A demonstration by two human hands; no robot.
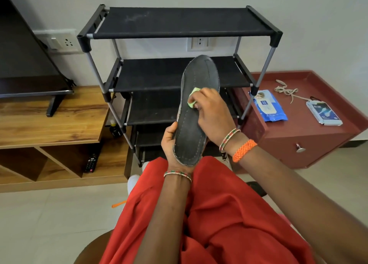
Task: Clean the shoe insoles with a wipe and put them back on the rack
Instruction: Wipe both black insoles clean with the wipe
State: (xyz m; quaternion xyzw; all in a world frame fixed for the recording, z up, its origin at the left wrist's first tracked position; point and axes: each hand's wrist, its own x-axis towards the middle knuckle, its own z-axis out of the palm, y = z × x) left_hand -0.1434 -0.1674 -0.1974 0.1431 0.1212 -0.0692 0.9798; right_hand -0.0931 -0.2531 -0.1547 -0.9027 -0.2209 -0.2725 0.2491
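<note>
A dark grey shoe insole (199,78) with stitched edges is held upright in front of me, toe pointing up. My left hand (171,142) grips its heel end from below and the left side. My right hand (213,112) presses a small pale green wipe (192,96) against the middle of the insole. Behind it stands a black multi-tier shoe rack (179,22) with fabric shelves; its visible shelves carry nothing.
A blue pack of wipes (268,106), a small box (323,113) and a tangled lace (286,90) lie on a dark red cabinet (310,140) at the right. A wooden TV unit (49,124) with a remote (91,162) stands left. Tiled floor lies below my red-clothed lap.
</note>
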